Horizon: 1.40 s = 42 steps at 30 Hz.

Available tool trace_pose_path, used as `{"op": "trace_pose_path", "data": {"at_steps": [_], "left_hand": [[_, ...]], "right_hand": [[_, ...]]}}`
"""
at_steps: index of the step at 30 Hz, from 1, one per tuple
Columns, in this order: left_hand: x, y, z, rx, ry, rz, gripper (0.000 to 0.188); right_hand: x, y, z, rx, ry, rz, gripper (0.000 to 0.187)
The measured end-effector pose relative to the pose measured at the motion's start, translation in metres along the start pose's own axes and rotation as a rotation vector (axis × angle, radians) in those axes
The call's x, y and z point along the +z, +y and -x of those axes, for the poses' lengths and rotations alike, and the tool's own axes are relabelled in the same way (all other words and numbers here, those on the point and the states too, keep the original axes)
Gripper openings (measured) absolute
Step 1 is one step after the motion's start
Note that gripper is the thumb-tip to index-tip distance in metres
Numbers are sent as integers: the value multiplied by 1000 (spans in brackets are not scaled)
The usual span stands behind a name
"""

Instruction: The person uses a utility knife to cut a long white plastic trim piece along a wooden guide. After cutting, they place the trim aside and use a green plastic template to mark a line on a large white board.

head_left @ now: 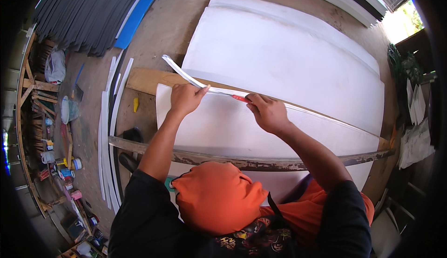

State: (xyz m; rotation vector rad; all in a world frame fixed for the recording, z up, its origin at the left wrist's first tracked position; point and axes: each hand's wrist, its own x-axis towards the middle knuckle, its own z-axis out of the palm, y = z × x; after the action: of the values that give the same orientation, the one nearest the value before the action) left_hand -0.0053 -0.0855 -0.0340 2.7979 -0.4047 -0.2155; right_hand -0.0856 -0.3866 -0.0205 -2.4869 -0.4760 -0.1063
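Dark sheets [88, 13] fill the upper left; mid-frame, I see the left hand [186, 98] pinching a white strip [179, 71], the right hand [270, 112] gripping a red cutter [240, 98]. I'd draw steadily, shallowly.

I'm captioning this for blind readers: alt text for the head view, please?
A person's right grip holds a red tool at the far edge of a white sheet; the left grip pinches a thin white strip there. More white sheets lie beyond.

From here I make out a smooth white sheet [214, 125], a rough, flaking bar [279, 164], matt orange cloth [216, 197] and a plastic-looking red handle [240, 98].
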Motion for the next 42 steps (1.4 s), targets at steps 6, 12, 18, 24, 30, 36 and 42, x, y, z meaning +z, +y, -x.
{"op": "trace_pose_path", "data": {"at_steps": [6, 12, 18, 24, 30, 36, 42], "left_hand": [[13, 3, 6, -63, 201, 137, 60], [10, 4, 9, -111, 220, 150, 62], [6, 8, 9, -144, 207, 167, 63], [6, 13, 6, -162, 192, 105, 66], [6, 20, 3, -191, 203, 113, 64], [7, 22, 4, -47, 141, 67, 55], [26, 16, -8, -77, 101, 99, 52]], "right_hand": [[23, -10, 4, -22, -103, 80, 30], [32, -21, -9, -25, -126, 79, 42], [34, -21, -18, -45, -183, 120, 48], [22, -30, -21, -11, -313, 195, 52], [4, -7, -8, -31, -316, 323, 53], [-5, 20, 6, -52, -44, 214, 36], [9, 9, 8, -71, -1, 193, 34]]}}
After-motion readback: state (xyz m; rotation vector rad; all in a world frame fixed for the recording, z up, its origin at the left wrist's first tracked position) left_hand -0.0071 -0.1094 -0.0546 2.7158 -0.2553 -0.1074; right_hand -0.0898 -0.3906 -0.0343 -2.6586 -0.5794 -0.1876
